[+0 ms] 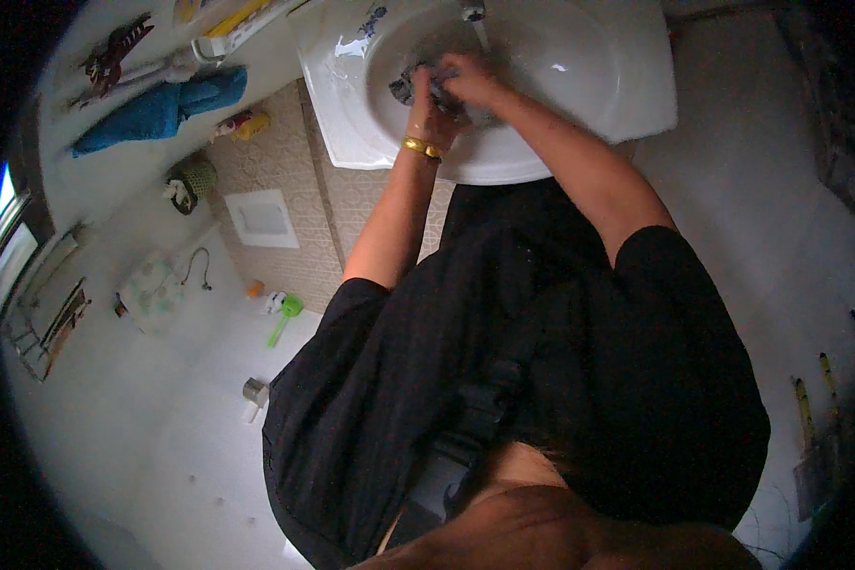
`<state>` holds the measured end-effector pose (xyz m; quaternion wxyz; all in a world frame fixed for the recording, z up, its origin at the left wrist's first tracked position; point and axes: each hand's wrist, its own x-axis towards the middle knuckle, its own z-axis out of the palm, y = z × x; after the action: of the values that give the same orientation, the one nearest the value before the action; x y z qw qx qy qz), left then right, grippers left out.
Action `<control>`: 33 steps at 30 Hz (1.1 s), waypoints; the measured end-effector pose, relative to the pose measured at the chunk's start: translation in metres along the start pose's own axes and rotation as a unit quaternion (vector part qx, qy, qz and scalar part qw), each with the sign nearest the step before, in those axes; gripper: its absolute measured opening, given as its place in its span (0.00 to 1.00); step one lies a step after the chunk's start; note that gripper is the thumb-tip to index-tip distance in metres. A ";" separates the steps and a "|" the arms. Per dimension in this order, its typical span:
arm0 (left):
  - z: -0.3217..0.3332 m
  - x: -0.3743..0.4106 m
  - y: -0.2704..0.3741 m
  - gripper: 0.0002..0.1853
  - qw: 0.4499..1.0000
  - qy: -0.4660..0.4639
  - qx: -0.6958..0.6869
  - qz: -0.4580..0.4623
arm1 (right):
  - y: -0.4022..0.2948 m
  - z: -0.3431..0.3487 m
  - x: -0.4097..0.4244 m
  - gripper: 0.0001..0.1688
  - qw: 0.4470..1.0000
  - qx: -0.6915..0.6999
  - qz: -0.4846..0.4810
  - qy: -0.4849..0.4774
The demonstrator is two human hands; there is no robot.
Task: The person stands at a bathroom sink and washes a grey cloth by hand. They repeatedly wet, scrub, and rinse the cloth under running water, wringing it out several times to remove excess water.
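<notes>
Both my hands are in the basin of a white ceramic washbasin (584, 135), below a metal faucet (473, 10) from which water runs. My left hand (434, 114), with a gold-coloured band at the wrist, is closed on a wet grey cloth (404, 87), its thumb lying over the fabric. My right hand (470, 78) is against the same cloth from the other side, its fingers bent and blurred, gripping part of it. The lower fingers of both hands are partly hidden.
A blue cloth (142, 117) hangs on the wall at the upper left. A white floor fixture (263, 217) is set in the patterned tile floor (370, 206) left of the washbasin. A green scoop-like object (285, 313) and a small orange thing (255, 288) lie farther down.
</notes>
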<state>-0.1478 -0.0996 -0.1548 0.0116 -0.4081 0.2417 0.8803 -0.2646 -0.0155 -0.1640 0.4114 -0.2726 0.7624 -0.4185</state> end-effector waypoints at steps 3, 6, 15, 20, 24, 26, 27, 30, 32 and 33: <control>0.019 -0.017 0.014 0.37 0.967 -0.051 -0.238 -0.073 | -0.057 0.017 -0.034 0.16 0.958 0.007 -0.271 0.089; 0.047 -0.034 0.031 0.33 0.827 -0.112 -0.524 -0.168 | -0.123 0.000 -0.069 0.13 0.943 0.041 -0.326 0.058; 0.000 0.037 -0.010 0.29 0.986 -0.108 -0.109 0.069 | -0.077 -0.030 -0.042 0.11 0.887 -0.203 -0.344 0.231; 0.067 -0.020 0.018 0.23 0.995 0.063 0.001 0.074 | 0.005 -0.102 -0.037 0.18 0.957 -0.195 -0.075 0.199; 0.037 -0.024 0.016 0.22 0.899 0.083 0.316 0.292 | 0.063 -0.135 -0.037 0.26 0.956 0.029 0.102 0.272; 0.014 -0.026 0.009 0.25 0.809 0.082 0.456 0.363 | 0.044 -0.142 -0.055 0.29 0.921 0.245 0.163 0.255; 0.004 -0.028 0.010 0.25 0.762 0.075 0.530 0.364 | 0.049 -0.144 -0.052 0.29 0.941 0.179 0.133 0.254; -0.011 -0.032 0.004 0.23 0.688 0.130 0.648 0.300 | 0.066 -0.132 -0.051 0.33 0.957 -0.083 0.054 0.273; -0.013 -0.032 0.001 0.22 0.686 0.164 0.622 0.341 | 0.048 -0.093 -0.058 0.38 0.892 -0.339 0.012 0.298; -0.005 -0.026 0.004 0.23 0.699 0.188 0.589 0.359 | 0.048 -0.073 -0.056 0.39 0.880 -0.369 -0.024 0.298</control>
<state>-0.1272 -0.1003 -0.1371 -0.1131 -0.3571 0.8362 0.4005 -0.3017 0.0811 -0.1609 0.0244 -0.2853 0.9414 -0.1782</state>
